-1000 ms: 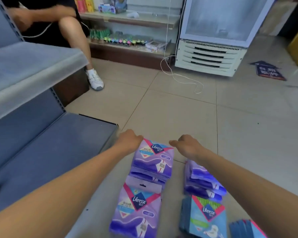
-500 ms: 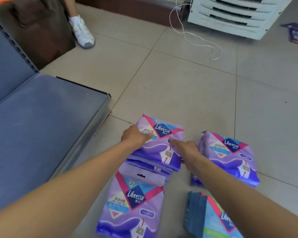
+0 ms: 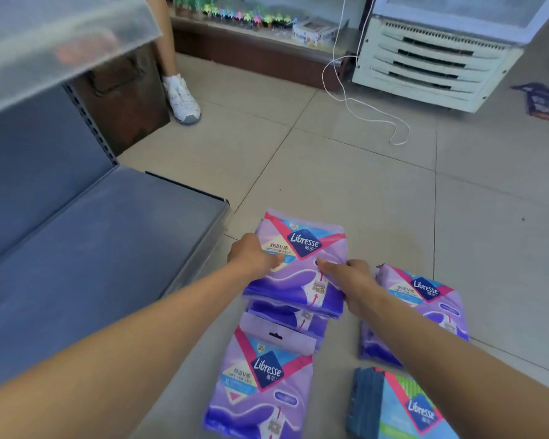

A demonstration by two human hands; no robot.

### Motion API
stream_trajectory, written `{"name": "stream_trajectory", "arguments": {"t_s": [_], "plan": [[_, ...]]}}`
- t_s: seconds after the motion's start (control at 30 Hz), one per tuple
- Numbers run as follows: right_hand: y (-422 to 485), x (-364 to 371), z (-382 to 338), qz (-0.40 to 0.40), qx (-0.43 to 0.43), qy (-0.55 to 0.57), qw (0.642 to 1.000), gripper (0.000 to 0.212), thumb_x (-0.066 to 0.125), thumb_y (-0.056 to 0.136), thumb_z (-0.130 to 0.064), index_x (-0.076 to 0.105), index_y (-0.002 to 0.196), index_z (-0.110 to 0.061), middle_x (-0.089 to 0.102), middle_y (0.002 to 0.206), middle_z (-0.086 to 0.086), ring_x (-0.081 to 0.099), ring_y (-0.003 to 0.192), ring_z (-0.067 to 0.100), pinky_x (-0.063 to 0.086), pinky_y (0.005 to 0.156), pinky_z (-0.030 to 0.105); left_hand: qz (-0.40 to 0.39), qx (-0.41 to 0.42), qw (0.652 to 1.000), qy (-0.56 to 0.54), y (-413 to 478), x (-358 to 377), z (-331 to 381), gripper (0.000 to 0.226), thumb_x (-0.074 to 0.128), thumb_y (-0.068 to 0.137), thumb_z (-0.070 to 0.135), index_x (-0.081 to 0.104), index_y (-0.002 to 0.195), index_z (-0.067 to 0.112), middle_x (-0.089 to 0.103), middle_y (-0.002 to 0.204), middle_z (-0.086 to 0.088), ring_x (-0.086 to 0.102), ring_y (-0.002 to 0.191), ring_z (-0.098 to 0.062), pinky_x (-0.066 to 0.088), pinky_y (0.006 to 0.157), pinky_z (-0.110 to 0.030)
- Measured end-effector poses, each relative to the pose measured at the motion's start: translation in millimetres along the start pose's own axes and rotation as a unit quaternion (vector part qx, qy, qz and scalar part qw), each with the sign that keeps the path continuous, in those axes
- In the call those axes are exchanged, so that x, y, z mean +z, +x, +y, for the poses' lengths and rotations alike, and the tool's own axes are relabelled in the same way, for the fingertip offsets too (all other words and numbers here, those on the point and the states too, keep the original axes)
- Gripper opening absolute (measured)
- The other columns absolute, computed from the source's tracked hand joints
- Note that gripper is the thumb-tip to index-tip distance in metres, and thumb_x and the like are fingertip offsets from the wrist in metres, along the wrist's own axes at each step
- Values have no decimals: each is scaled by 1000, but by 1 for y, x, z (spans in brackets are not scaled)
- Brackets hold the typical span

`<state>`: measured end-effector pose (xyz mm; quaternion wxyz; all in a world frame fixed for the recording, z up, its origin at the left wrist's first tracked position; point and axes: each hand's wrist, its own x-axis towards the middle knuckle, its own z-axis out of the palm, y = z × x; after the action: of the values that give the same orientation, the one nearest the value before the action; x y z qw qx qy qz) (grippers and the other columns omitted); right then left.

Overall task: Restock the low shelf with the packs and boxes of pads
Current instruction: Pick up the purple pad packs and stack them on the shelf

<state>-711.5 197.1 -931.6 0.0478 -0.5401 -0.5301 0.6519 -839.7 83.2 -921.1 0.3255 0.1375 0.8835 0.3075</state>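
- Lying to the left of the packs: the low shelf (image 3: 92, 248). Its grey deck is bare where it shows, and its front corner is near the pile on the floor (image 3: 346, 185).
- Packs, all on the floor: a purple column straight ahead of you. The top pack (image 3: 301, 248) rests on others under it, and the near pack (image 3: 263, 381) has its hang-tab end touching that pile. A 2nd purple stack (image 3: 425, 299) sits just to the right, and a blue-green pack (image 3: 409, 410) is at btm right.
- Top pack's long axis runs away from you, tipped a bit right, w/ logo end far and dark end near.
- Left grip (image 3: 251, 258): on the pack's left edge, thumb on the face, fingers curled round the edge, so grasping the pack.
- Right grip (image 3: 349, 277): on the right edge, thumb across the face, grasping the same pack.
- Relation that counts: the shelf lies left of the pack, so your left grip is the shelf-side one. My guess for the next move: lift, then swing left over the shelf's front lip, left grip leading.
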Motion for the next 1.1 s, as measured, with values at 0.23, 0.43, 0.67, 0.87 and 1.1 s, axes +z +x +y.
{"name": "stream_trajectory", "arguments": {"t_s": [0.23, 0.43, 0.67, 0.87, 1.1], "plan": [[-92, 17, -100, -31, -141, 34, 989, 33, 74, 81, -17, 54, 105, -4, 68, 86, 9, 67, 65, 20, 51, 45, 25, 117, 83, 988, -50, -82, -112, 60, 48, 75, 78, 38, 58, 112, 9, 66, 115, -8, 64, 103, -25, 54, 87, -38], [-195, 34, -172, -80, -242, 61, 965, 32, 74, 82, -19, 55, 105, -7, 68, 84, 4, 68, 69, 20, 53, 50, 26, 228, 161, 959, -51, -176, -204, 93, 40, 70, 84, 31, 58, 114, 8, 65, 117, -5, 63, 104, -21, 48, 74, -27], [-276, 68, -210, -132, -308, 54, 941, 37, 76, 79, -17, 60, 111, -7, 73, 94, 11, 71, 78, 30, 58, 74, 45, 314, 152, 935, -59, -250, -275, 88, 48, 71, 82, 37, 50, 117, 11, 59, 121, -8, 60, 108, -24, 52, 90, -40], [-325, 124, -210, -216, -320, 14, 922, 32, 74, 81, -23, 57, 106, -15, 72, 97, 7, 71, 82, 27, 58, 79, 45, 412, 138, 895, -100, -303, -310, 40, 45, 70, 83, 31, 49, 116, 8, 56, 120, -7, 58, 108, -25, 48, 88, -36], [-381, 210, -187, -296, -327, -14, 897, 37, 74, 81, -19, 55, 111, -9, 70, 89, 3, 70, 71, 20, 56, 52, 28, 505, 97, 847, -137, -359, -349, -38, 42, 71, 82, 28, 49, 113, 10, 54, 114, -2, 57, 103, -20, 47, 82, -30]]}}
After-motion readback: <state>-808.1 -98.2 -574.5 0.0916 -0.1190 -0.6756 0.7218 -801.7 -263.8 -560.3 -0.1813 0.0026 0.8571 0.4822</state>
